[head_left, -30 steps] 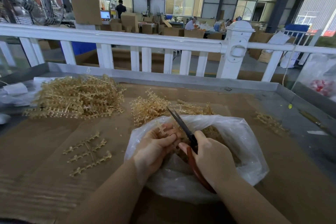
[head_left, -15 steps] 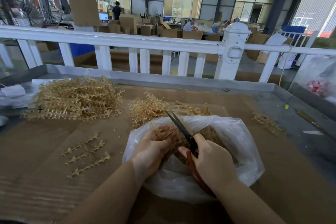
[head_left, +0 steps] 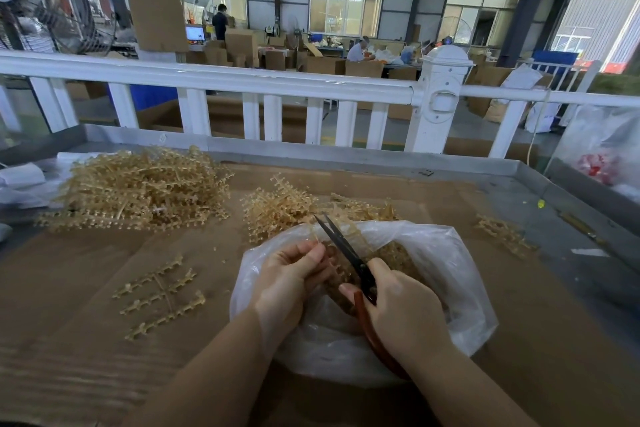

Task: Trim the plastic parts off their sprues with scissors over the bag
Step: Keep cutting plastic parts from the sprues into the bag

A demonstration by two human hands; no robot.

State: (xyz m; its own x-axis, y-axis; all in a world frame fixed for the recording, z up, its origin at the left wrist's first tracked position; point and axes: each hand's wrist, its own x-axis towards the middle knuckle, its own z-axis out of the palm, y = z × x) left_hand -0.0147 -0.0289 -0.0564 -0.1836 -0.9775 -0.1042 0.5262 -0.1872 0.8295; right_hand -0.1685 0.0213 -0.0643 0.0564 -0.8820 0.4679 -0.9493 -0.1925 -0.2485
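Observation:
A clear plastic bag [head_left: 446,274] lies open on the brown cardboard, with tan trimmed parts inside. Over its mouth my left hand [head_left: 291,277] pinches a tan plastic sprue [head_left: 322,239] between thumb and fingers. My right hand [head_left: 401,308] grips black-bladed scissors [head_left: 341,246] with red handles. The blades point up and left, slightly parted, with their tips beside the sprue. Much of the sprue is hidden by my fingers.
A big heap of tan sprues [head_left: 138,191] lies at the back left, a smaller heap [head_left: 277,208] just behind the bag. One flat sprue [head_left: 162,295] lies left of the bag, another [head_left: 502,236] to the right. A white railing [head_left: 242,83] borders the table's far side.
My left hand has shifted the sprue a little in its fingers over the bag. The scissors stay at nearly the same angle, blades still slightly parted.

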